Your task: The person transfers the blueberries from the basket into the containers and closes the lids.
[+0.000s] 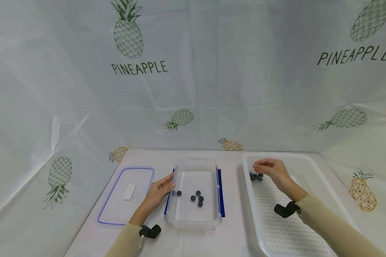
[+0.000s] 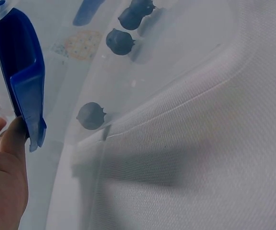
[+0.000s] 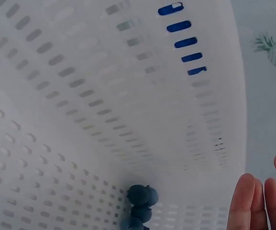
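A clear plastic container (image 1: pixel 193 223) with blue side latches stands in the middle, several blueberries (image 1: pixel 200 204) lying on its floor. My left hand (image 1: pixel 161 192) holds its left side; in the left wrist view the thumb (image 2: pixel 16 136) lies against the blue latch (image 2: pixel 30 91), the other fingers mostly hidden behind. Over the far left corner of a white perforated basket (image 1: pixel 254 217) hovers my right hand (image 1: pixel 275 175). In the right wrist view its fingers (image 3: pixel 244 201) are fairly straight, with a gap to the thumb and nothing between. Several blueberries (image 3: pixel 140 196) cluster in the basket's corner below.
Left of the container lies a clear lid (image 1: pixel 115 210) edged in blue, with a white rectangle (image 1: pixel 129 192) on it. A pale cloth covers the table (image 1: pixel 233 200). Behind hangs a curtain (image 1: pixel 231 89) printed with pineapples. The basket's raised walls border the right side.
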{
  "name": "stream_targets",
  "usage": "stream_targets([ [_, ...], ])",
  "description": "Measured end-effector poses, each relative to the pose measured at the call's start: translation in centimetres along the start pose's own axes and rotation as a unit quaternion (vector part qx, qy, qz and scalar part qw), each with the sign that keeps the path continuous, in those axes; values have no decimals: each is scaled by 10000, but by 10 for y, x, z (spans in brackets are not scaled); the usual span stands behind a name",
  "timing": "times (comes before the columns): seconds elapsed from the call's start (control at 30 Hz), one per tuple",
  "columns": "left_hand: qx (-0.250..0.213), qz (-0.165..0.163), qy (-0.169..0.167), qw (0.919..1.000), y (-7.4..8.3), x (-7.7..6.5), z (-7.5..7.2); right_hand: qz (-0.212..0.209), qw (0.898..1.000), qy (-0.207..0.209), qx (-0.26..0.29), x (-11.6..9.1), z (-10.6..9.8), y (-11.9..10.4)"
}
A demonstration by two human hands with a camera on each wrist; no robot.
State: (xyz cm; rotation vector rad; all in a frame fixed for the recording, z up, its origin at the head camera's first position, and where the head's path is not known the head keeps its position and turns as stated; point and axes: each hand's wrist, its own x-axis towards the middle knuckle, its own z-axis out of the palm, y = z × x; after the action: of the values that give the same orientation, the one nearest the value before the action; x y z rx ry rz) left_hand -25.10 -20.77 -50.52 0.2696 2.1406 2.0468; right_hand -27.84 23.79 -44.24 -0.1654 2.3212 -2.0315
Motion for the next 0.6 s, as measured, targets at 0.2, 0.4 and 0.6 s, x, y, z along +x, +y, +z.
stream_targets([
  [0.2,45,112,168,9998,-12,4,-2,185,9984,274,-455,1,-6,17],
  [0.4,95,235,113,9996,-12,4,-1,371,9877,679,-1362,2,-12,39],
  [0.6,118,201,129,9996,-12,3,-3,421,9830,808,-1591,5,-14,56],
])
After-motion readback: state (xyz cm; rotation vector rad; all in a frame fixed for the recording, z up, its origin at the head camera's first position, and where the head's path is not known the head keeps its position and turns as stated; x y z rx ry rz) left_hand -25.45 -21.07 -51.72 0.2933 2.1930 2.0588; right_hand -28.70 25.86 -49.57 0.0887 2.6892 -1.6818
